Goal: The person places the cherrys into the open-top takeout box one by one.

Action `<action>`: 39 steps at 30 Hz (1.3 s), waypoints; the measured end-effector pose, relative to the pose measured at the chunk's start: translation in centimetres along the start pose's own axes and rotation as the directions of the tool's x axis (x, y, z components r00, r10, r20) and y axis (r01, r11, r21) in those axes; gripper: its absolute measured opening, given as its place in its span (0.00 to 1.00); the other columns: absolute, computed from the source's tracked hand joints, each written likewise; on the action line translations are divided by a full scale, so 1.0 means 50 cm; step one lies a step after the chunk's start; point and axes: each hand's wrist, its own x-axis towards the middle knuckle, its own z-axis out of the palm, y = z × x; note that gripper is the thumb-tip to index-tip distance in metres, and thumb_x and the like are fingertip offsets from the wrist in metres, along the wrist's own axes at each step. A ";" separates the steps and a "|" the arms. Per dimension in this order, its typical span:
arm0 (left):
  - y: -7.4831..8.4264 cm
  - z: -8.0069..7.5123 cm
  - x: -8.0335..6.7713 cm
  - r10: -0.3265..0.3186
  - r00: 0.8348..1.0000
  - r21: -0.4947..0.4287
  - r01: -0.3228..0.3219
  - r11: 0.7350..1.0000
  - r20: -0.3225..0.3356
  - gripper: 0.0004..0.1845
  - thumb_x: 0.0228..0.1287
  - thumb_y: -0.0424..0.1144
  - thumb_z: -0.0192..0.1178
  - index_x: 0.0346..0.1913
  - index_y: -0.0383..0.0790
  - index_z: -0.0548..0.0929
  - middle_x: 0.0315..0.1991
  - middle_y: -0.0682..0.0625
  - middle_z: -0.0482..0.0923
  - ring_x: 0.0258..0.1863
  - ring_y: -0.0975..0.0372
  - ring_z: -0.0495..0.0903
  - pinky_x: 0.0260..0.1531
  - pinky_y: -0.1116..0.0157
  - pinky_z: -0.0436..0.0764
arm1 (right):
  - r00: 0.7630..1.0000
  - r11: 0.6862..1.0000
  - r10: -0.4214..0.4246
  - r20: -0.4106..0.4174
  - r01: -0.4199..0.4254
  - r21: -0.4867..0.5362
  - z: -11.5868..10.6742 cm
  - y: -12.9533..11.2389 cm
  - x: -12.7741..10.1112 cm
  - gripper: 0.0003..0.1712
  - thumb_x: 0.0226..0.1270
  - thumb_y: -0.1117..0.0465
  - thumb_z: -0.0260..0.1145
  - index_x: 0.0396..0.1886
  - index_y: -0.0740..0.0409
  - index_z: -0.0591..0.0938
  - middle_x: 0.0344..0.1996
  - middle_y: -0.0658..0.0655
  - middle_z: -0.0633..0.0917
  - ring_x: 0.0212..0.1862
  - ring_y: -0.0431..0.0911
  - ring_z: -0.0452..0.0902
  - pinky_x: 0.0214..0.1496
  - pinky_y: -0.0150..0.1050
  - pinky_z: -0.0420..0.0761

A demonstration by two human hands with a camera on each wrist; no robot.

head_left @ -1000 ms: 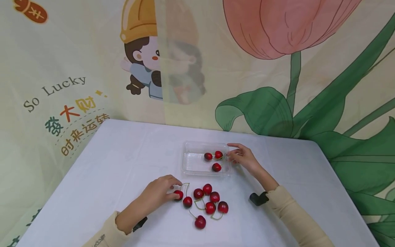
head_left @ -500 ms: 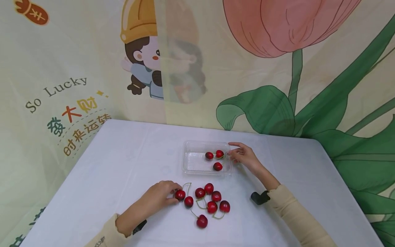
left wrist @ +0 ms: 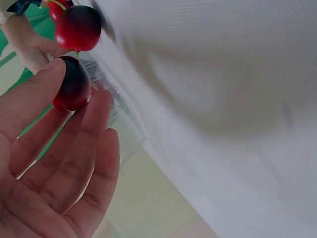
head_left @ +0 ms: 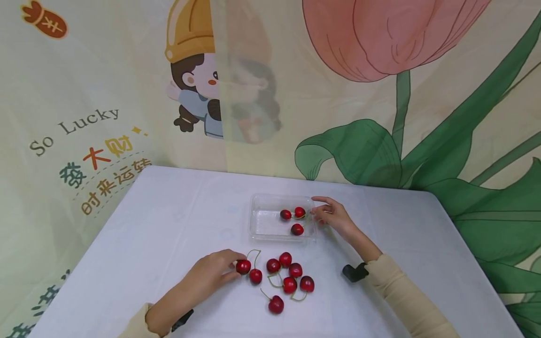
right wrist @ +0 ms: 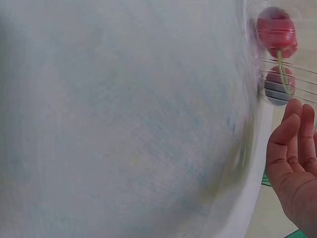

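My left hand (head_left: pixel 213 272) is at the left end of a loose group of red cherries on the white table. Its thumb and fingertips pinch a dark red cherry (left wrist: pixel 73 84) from its left side. A second cherry (head_left: pixel 255 276) lies right beside it, their green stems meeting above them. Farther back, a clear plastic box (head_left: pixel 264 225) contains three cherries, one being the front cherry (head_left: pixel 297 229). My right hand (head_left: pixel 334 217) is at the box's right end, fingertips against its wall and index finger stretched along the corner. Through that wall, a cherry (right wrist: pixel 276 29) shows in the right wrist view.
Several more cherries (head_left: pixel 289 285) lie on the table (head_left: pixel 169 244) in front of the box, some with stems. One cherry (head_left: pixel 276 304) sits nearest the front. Behind the table hangs a printed cloth (head_left: pixel 262 155) with a tulip.
My left hand has drawn back slightly toward the lower left, its thumb no longer covering the front of the cherry. My right hand and the box have stayed in place.
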 end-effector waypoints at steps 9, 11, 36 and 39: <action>0.013 -0.025 -0.019 0.157 0.971 0.055 -0.150 0.987 -0.183 0.20 0.52 0.36 0.74 0.49 0.42 0.83 0.41 0.54 0.85 0.31 0.67 0.81 0.30 0.73 0.80 | 1.000 1.000 0.001 0.004 -0.001 -0.016 0.003 -0.002 0.002 0.26 0.73 0.59 0.61 0.68 0.57 0.69 0.47 0.66 0.83 0.40 0.48 0.81 0.46 0.38 0.82; 0.016 -0.028 -0.017 0.201 0.950 0.065 -0.191 0.979 -0.239 0.21 0.48 0.35 0.76 0.48 0.42 0.83 0.40 0.55 0.84 0.30 0.68 0.81 0.29 0.75 0.80 | 1.000 1.000 0.003 0.005 -0.003 -0.020 0.002 -0.003 0.004 0.27 0.73 0.59 0.61 0.68 0.57 0.69 0.46 0.66 0.83 0.40 0.48 0.81 0.45 0.38 0.82; 0.014 -0.029 0.140 0.051 0.932 -0.077 -0.084 0.994 -0.359 0.22 0.50 0.36 0.75 0.50 0.39 0.84 0.42 0.49 0.85 0.36 0.62 0.83 0.38 0.62 0.83 | 1.000 0.999 0.005 0.001 -0.005 -0.046 -0.002 -0.007 -0.003 0.26 0.73 0.59 0.61 0.68 0.57 0.70 0.43 0.63 0.84 0.39 0.47 0.81 0.43 0.36 0.82; 0.013 -0.030 0.158 0.014 0.947 -0.090 -0.045 0.995 -0.322 0.21 0.52 0.36 0.74 0.51 0.39 0.84 0.43 0.49 0.85 0.37 0.60 0.83 0.38 0.61 0.83 | 1.000 0.999 0.006 -0.002 -0.006 -0.048 -0.002 -0.007 -0.003 0.26 0.73 0.59 0.61 0.68 0.56 0.70 0.43 0.63 0.84 0.39 0.47 0.81 0.43 0.35 0.82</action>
